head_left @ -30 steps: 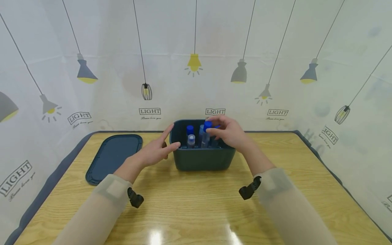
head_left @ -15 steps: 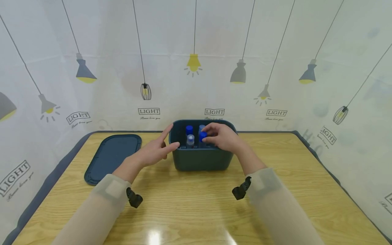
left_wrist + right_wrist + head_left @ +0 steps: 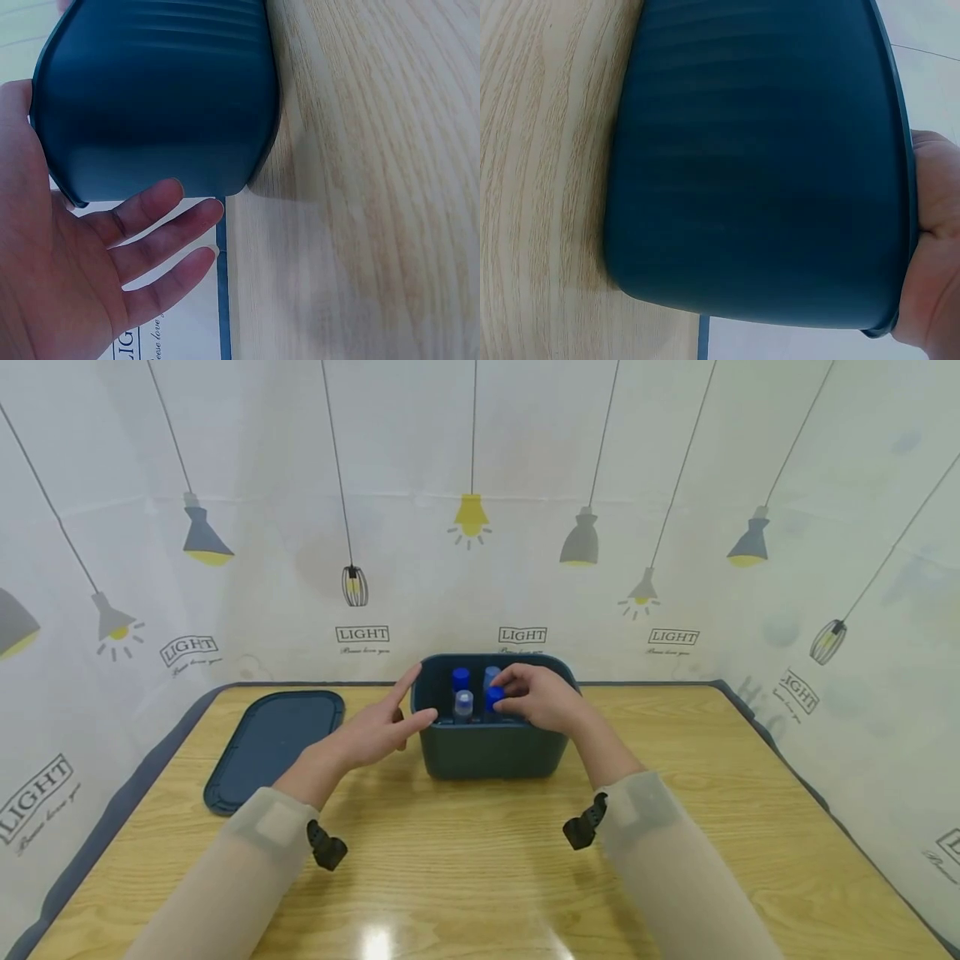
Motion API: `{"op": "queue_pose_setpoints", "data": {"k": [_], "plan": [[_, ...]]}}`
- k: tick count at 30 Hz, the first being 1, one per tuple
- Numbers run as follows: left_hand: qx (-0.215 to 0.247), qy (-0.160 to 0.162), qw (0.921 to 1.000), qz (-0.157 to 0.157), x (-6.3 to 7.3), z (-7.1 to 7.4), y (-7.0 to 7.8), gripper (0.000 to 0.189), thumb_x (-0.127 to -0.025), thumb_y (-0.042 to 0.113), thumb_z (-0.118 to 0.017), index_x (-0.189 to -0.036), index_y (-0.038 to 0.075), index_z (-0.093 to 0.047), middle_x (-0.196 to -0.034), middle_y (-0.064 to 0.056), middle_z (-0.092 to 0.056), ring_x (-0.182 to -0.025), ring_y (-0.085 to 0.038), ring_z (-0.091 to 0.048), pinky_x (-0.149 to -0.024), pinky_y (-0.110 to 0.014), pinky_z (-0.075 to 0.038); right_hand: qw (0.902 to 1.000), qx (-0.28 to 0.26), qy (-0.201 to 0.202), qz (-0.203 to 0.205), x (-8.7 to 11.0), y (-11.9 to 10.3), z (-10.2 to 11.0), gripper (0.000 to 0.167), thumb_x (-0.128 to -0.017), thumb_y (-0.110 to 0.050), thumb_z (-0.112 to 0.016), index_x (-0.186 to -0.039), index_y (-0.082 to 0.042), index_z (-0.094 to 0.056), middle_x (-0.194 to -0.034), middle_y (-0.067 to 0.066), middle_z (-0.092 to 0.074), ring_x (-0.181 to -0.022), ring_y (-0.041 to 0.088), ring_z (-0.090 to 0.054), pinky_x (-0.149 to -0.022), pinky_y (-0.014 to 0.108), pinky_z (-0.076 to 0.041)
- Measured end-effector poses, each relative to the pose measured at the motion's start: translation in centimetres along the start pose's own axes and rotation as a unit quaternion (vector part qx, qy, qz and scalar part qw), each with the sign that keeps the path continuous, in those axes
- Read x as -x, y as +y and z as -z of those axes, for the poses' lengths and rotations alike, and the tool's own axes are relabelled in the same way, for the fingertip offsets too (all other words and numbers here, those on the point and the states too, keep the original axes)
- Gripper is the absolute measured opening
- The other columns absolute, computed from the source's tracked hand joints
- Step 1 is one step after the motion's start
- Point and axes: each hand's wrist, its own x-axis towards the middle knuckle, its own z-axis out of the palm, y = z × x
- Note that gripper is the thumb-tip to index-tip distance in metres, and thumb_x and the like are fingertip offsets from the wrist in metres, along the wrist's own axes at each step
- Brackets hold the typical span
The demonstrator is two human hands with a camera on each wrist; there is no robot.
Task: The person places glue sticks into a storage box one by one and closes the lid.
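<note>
A dark teal bin (image 3: 495, 756) stands on the table, its top uncovered, with several slim bottles upright inside. My right hand (image 3: 546, 700) reaches over the right part of its rim and pinches the blue cap of a clear bottle (image 3: 494, 697) between thumb and fingers. Left of it are another blue-capped bottle (image 3: 461, 678) and a clear-topped one (image 3: 463, 703); a pale blue one (image 3: 491, 675) is behind. My left hand (image 3: 375, 731) rests thumb and index finger on the bin's left rim, and in the left wrist view the other fingers (image 3: 169, 234) extend loosely beside its wall.
A dark blue lid (image 3: 277, 747) lies flat on the wooden table (image 3: 450, 868), left of the bin and near my left forearm. Close behind the bin hangs a pale cloth backdrop (image 3: 420, 552) printed with lamps.
My right hand has lowered the blue-capped bottle into the bin and shifted slightly left, then stayed almost still over the last half second. The left hand keeps its place at the rim.
</note>
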Motion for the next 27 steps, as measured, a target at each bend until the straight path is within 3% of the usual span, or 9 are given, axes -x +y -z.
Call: {"op": "queue_pose_setpoints", "data": {"k": [10,17,27], "plan": [[-0.004,-0.002,1.0,0.007,0.08,0.05,0.14,0.095,-0.103,0.082,-0.049,-0.171,0.057,0.012,-0.109,-0.021,-0.07,-0.1,-0.036,-0.068,-0.086,-0.044,-0.052,1.0,0.002,0.005,-0.002,0.0,0.08,-0.01,0.028,-0.107,-0.021,-0.075,-0.134,-0.017,-0.07,-0.134,0.009,-0.073,-0.116,0.027,-0.069,-0.09,0.039,-0.056],[-0.006,0.0,1.0,0.007,0.04,0.04,0.15,0.094,-0.103,0.082,-0.048,-0.171,0.056,0.012,-0.108,-0.021,-0.07,-0.099,-0.037,-0.068,-0.085,-0.044,-0.052,0.9999,-0.003,0.003,-0.014,-0.19,0.17,-0.03,0.029,-0.107,-0.021,-0.075,-0.135,-0.019,-0.07,-0.134,0.008,-0.073,-0.114,0.026,-0.07,-0.085,0.037,-0.058],[-0.007,-0.002,1.0,0.005,0.01,0.02,0.18,0.095,-0.103,0.081,-0.049,-0.172,0.055,0.011,-0.109,-0.021,-0.07,-0.099,-0.035,-0.068,-0.086,-0.045,-0.052,0.9999,0.007,0.013,-0.003,-0.06,0.23,-0.08,0.033,-0.103,-0.022,-0.079,-0.136,-0.02,-0.071,-0.134,0.009,-0.072,-0.117,0.028,-0.07,-0.089,0.041,-0.061]]}}
